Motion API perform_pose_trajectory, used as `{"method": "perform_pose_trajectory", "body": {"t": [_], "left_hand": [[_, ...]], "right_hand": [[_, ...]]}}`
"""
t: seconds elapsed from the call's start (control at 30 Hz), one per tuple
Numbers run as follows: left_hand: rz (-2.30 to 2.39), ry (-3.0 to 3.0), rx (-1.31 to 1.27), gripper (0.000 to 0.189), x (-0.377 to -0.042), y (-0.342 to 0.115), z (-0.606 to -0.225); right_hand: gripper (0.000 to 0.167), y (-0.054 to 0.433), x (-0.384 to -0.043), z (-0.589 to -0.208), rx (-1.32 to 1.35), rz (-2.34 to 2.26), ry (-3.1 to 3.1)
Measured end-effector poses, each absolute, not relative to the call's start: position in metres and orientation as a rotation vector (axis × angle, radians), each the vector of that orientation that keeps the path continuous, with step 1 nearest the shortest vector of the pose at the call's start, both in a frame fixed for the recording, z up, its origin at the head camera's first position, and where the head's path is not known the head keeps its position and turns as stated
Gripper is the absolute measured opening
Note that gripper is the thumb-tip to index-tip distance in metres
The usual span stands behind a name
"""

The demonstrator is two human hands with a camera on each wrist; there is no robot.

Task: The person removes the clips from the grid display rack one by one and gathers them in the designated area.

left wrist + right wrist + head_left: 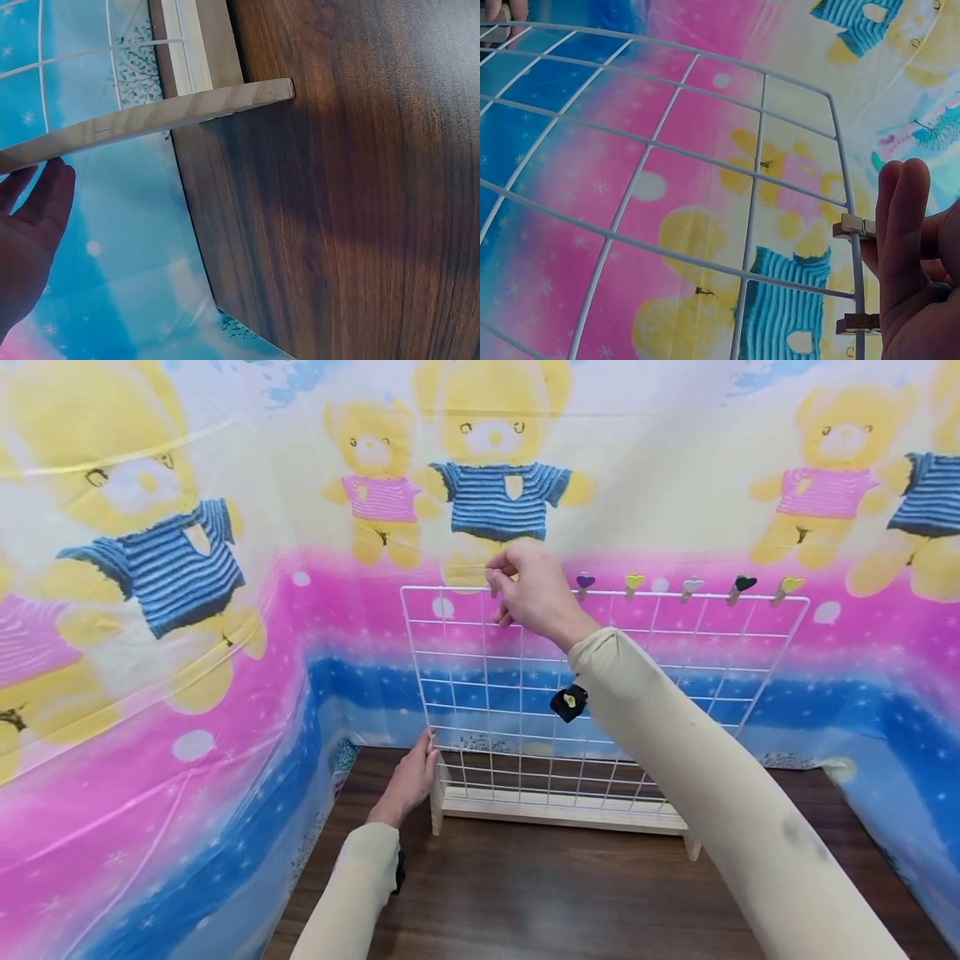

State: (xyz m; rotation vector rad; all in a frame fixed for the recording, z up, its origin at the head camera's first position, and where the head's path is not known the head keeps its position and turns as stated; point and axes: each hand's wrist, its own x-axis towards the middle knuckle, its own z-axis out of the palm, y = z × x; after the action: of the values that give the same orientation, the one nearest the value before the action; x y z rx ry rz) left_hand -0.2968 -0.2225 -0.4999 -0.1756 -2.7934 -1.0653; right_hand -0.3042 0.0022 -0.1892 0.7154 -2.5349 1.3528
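Near the centre of the head view, the grid [521, 710] stands in its wooden stand [562, 814] on the worktop [562, 893]. At its top edge, left of the row, the right hand [534, 593] pinches a clip [492, 582]; the right wrist view shows that clip on the outer wire. Further right along the same edge sit five heart clips: purple [585, 582], yellow [634, 582], white [692, 587], dark green [743, 585] and a second yellow [790, 587]. A short stretch of bare rail runs from the pinched clip to the upper left corner. Lower left, the left hand [405, 781] grips the stand's upright. Open worktop spreads across the lower middle; behind and to the left, its edges meet the printed cloth [225, 827].
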Motion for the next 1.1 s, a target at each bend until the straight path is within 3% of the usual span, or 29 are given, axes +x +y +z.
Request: {"method": "perform_pose_trajectory", "body": {"t": [0.43,0.8,1.1], "left_hand": [[-1.034,-2.807,-0.144,0.045,-0.298,-0.216,-0.500],[-1.086,-2.816,-0.134,0.045,-0.295,-0.214,-0.499],[-1.070,-2.816,-0.139,0.047,-0.294,-0.217,-0.495]], "right_hand": [[0.010,0.008,-0.306,-0.191,0.696,1.483,-2.461],[0.019,0.019,-0.283,-0.176,0.711,1.554,-2.464],[0.023,0.038,-0.264,-0.195,0.804,1.589,-2.477]]}}
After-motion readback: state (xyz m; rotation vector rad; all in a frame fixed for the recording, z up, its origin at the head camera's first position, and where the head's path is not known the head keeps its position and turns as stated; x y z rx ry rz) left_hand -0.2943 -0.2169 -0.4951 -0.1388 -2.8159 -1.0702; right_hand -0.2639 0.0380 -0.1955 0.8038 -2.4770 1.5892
